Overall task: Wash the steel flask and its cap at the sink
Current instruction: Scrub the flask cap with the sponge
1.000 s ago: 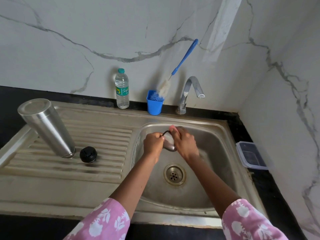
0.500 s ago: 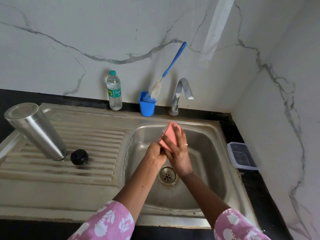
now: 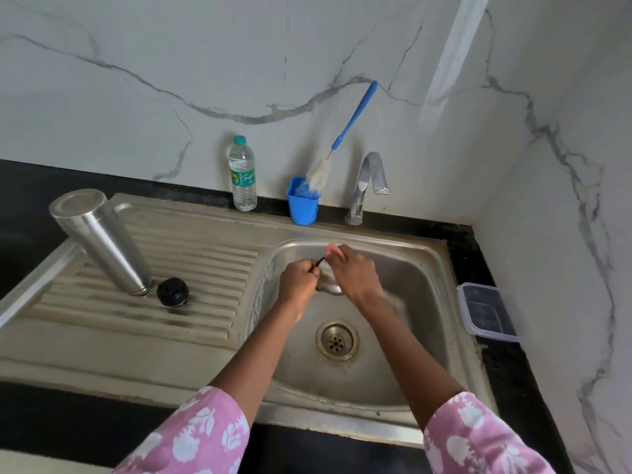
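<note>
The steel flask [image 3: 102,241] stands upside down on the ribbed drainboard at the left. A black round stopper [image 3: 172,291] lies beside its mouth. Over the sink basin [image 3: 413,302] my left hand [image 3: 299,278] grips the steel cap [image 3: 330,286] by its black loop. My right hand [image 3: 355,271] holds a pink sponge [image 3: 331,248] against the cap from the right. The hands hide most of the cap, and only the sponge's tip shows above the fingers.
The tap [image 3: 369,179] stands behind the basin with no water running. A blue cup [image 3: 302,206] holds a blue-handled bottle brush [image 3: 355,114]; a plastic water bottle [image 3: 242,176] stands to its left. A lidded plastic box [image 3: 489,313] sits on the right counter. The drain [image 3: 337,340] lies below the hands.
Half a second ago the pink sponge stood up flat above the hands; now it is folded down on the cap, and the black loop shows again.
</note>
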